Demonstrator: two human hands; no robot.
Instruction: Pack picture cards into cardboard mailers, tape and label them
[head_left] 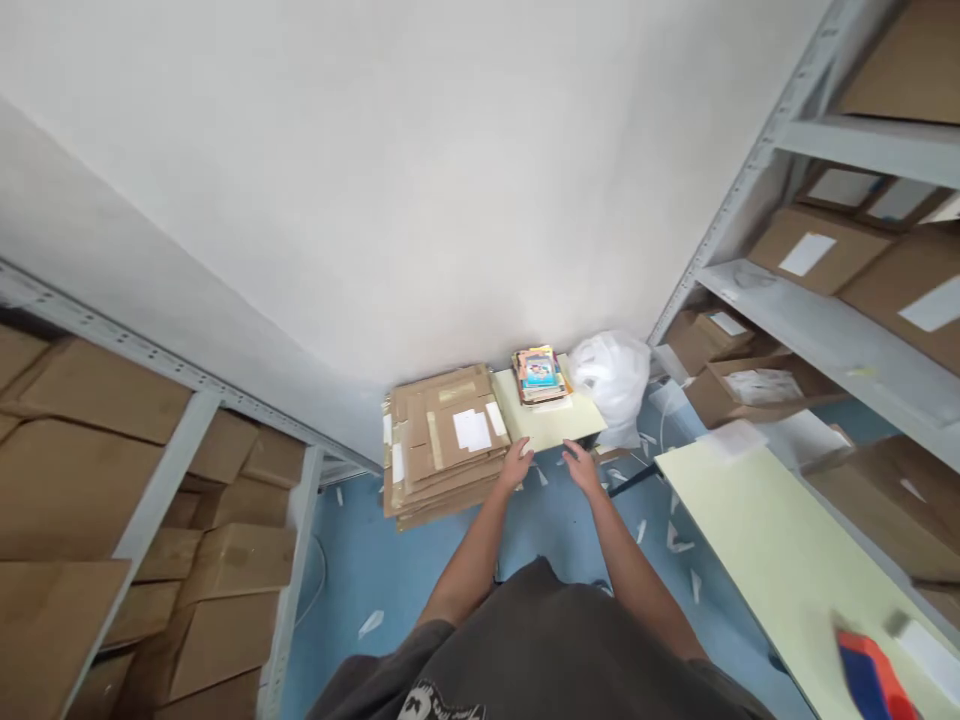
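Note:
A small pale-yellow table (544,425) stands against the white wall, and a short stack of colourful books (538,375) lies on its far side. Both my arms reach down to it. My left hand (517,462) curls over the table's near left edge, right beside a pile of flattened cardboard boxes (442,440). Over the near right edge, my right hand (581,464) is closed the same way. Neither hand touches the books.
A white plastic bag (613,380) sits right of the small table. A long pale-green table (765,540) with a red-and-blue object (874,675) runs along the right. Metal shelves with cardboard boxes stand left (172,450) and right (825,340). Paper scraps litter the blue floor (360,560).

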